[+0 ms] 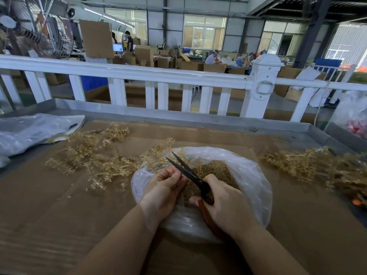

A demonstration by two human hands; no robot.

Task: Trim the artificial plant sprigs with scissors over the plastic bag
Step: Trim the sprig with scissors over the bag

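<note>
Over the plastic bag (pixel 248 175), scissors (pixel 188 171) in right hand (pixel 226 205).

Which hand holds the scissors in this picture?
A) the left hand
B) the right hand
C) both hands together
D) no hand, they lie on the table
B: the right hand grips the handles of the scissors over the plastic bag.

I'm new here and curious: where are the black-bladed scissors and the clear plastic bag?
black-bladed scissors (pixel 186 170): head view, middle of the open blades.
clear plastic bag (pixel 250 171): head view, right wall of bag.
</note>
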